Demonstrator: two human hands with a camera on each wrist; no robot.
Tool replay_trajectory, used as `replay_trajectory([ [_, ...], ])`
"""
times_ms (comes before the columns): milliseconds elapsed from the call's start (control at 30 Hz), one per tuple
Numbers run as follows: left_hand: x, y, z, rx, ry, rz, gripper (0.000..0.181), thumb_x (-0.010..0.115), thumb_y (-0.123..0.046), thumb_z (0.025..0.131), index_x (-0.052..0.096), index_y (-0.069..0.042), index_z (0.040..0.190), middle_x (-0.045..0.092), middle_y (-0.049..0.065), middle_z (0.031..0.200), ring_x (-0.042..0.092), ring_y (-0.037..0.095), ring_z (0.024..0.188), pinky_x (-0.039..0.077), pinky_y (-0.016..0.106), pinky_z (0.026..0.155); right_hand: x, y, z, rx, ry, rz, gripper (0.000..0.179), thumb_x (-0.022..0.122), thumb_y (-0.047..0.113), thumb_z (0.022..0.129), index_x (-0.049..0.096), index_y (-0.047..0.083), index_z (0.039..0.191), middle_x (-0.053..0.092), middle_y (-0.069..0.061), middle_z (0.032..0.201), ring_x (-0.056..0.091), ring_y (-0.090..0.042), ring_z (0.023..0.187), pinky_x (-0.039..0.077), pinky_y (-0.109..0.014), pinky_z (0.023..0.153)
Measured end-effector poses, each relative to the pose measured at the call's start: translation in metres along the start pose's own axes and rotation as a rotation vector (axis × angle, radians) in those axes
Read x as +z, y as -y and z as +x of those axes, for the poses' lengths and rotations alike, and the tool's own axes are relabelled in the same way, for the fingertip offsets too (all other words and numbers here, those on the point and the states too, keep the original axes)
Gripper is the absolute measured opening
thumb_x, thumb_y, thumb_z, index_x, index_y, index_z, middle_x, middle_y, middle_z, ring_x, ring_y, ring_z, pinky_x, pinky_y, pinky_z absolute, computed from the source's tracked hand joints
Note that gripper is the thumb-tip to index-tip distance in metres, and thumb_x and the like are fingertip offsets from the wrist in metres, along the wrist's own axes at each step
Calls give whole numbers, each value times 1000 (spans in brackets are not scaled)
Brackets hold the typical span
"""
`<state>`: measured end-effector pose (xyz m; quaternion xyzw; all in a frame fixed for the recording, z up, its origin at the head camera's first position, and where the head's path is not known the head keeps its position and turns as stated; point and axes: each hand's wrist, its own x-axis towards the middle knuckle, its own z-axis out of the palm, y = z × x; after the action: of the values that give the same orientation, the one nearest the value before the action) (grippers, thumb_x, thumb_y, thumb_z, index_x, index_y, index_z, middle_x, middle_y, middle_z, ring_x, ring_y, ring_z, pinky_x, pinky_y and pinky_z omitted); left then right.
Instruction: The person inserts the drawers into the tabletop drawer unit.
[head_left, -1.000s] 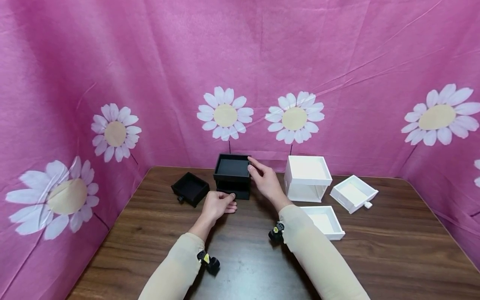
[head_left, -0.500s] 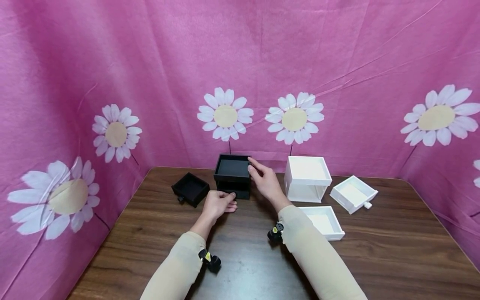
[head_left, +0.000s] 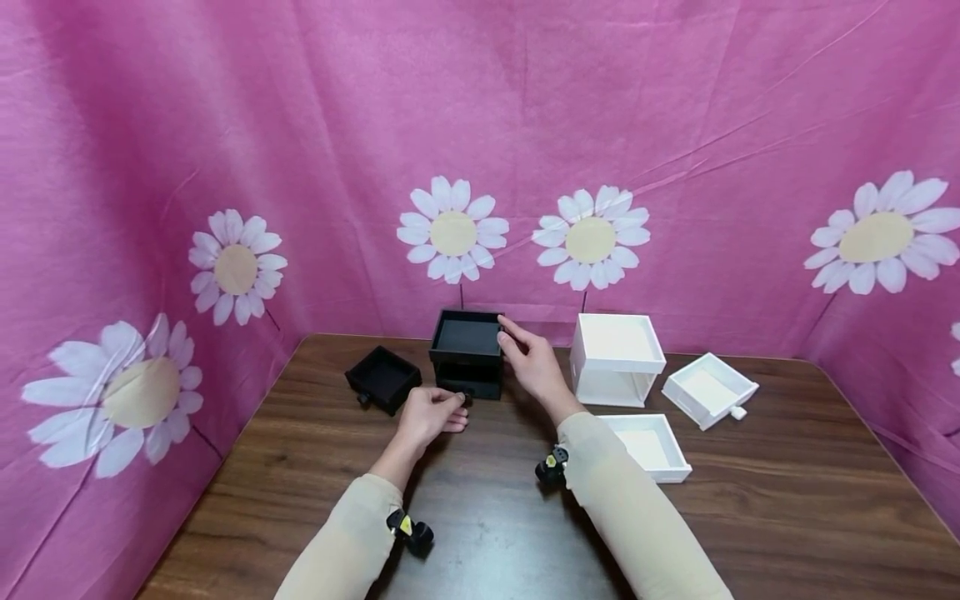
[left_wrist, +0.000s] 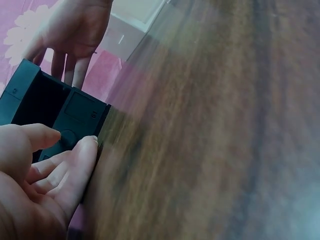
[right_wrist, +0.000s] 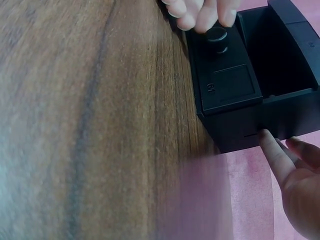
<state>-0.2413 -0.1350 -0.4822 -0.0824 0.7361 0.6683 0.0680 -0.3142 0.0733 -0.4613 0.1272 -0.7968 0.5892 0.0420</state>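
Note:
A black two-level drawer cabinet (head_left: 467,337) stands at the back of the table. Its upper slot shows as a dark opening, and a drawer (right_wrist: 232,85) with a round knob (right_wrist: 217,39) fills the lower slot, its front flush with the cabinet. My left hand (head_left: 430,415) is at that knob, thumb and fingers apart with their tips right at its edge. The knob shows beyond the fingertips in the head view. My right hand (head_left: 536,367) steadies the cabinet's right side with nearly straight fingers. A loose black drawer (head_left: 382,379) lies to the left.
A white cabinet (head_left: 617,342) with an open front stands right of the black one. One white drawer (head_left: 708,390) lies beside it, another white drawer (head_left: 651,446) in front, partly behind my right sleeve. A pink flowered cloth (head_left: 480,100) hangs behind the table (head_left: 480,533).
My left hand has drawn back slightly left and toward me, so the lower knob now shows beyond its fingertips. My right hand and the cabinet have stayed in place.

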Motion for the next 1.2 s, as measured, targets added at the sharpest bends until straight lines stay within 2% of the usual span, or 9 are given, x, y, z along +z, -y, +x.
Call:
replay_trajectory([
  [233,-7,-2,-8,36,-1,15,23,68,-6,103,74,14,114,79,27,91,75,15,68,69,32,66,-1,1,0,25,11,4,48,60,35,112,58,21,158,59,-12,159,77,-34,117,63,-47,103],
  [533,-19,-4,-15,60,-21,64,21,67,-5,102,75,11,114,79,23,91,77,18,73,69,35,70,-1,0,0,35,21,9,49,60,37,112,57,22,159,60,-14,158,77,-35,117,62,-48,104],
  [867,-24,0,-20,111,-4,108,21,66,-4,103,75,12,114,79,26,95,80,26,80,69,38,72,2,-1,1,14,14,36,47,60,33,113,58,18,158,59,-13,159,75,-34,121,63,-46,103],
  [1100,-31,3,-22,141,-15,136,22,66,-4,103,75,12,115,80,22,94,80,23,82,69,36,75,2,-3,2,8,8,48,46,60,32,112,59,19,157,61,-15,156,76,-34,118,63,-48,102],
  [1200,-35,4,-24,159,0,136,23,66,-4,103,74,13,116,80,24,95,80,25,83,69,38,76,1,-3,3,5,7,43,46,60,32,112,59,19,157,61,-15,157,76,-34,118,63,-48,103],
])
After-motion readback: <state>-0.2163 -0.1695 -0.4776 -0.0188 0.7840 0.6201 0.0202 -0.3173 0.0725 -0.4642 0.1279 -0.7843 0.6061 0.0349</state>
